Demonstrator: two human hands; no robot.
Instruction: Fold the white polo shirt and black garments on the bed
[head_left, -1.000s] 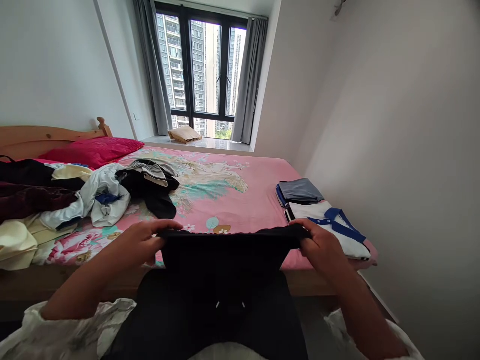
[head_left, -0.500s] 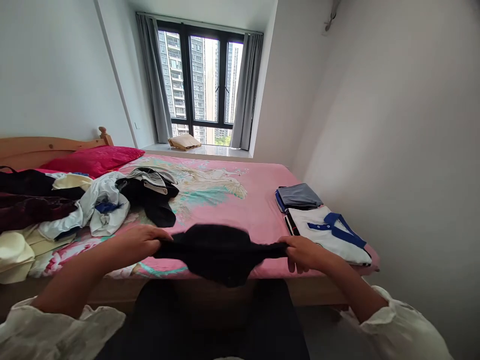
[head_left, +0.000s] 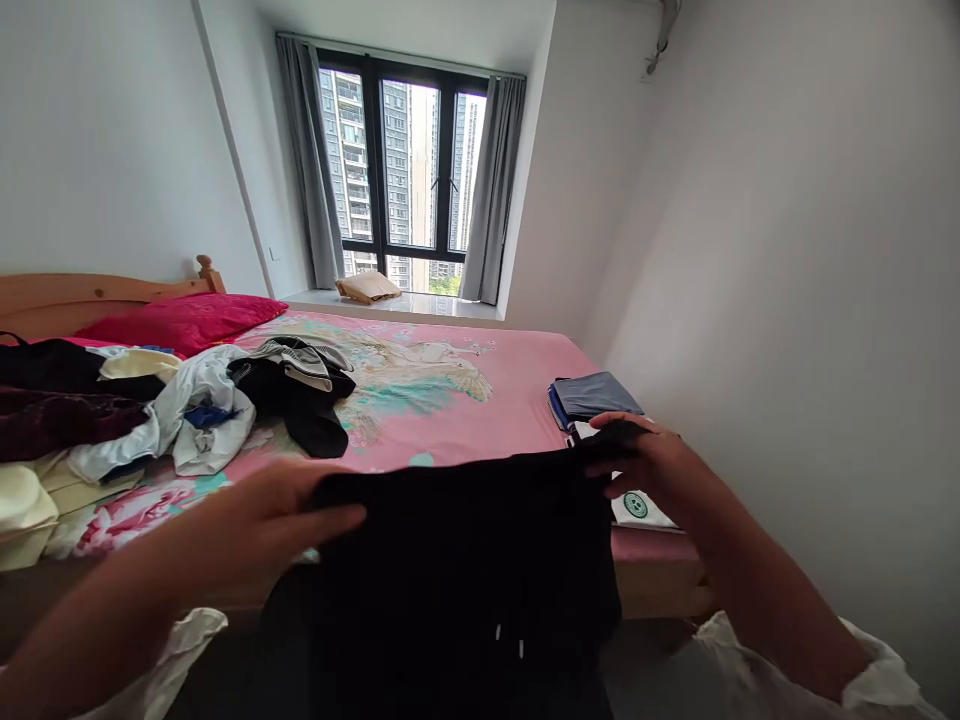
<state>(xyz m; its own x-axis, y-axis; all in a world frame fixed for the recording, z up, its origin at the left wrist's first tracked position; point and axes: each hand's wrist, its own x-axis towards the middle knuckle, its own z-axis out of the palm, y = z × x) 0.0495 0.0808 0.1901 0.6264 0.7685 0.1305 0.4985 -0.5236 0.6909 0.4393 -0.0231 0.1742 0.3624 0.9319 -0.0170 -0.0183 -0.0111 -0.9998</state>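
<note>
I hold a black garment [head_left: 465, 570] stretched out in front of me over the near edge of the bed. My left hand [head_left: 262, 520] pinches its upper left corner, fingers closed on the cloth. Its upper right corner is gripped by my right hand [head_left: 649, 462], which hovers over a folded white shirt [head_left: 637, 505] at the bed's right side. The garment hangs down and hides the bed edge below.
The bed has a pink floral sheet [head_left: 450, 400]. A pile of unfolded clothes [head_left: 150, 410] lies at the left, beside a red pillow [head_left: 180, 320]. A folded grey-blue garment [head_left: 596, 395] sits at the right. A window [head_left: 409, 180] is behind, a white wall at right.
The garment, bunched between my hands half a second ago, is now spread flat and wide. My right hand moved right and up over the folded white shirt; my left came nearer.
</note>
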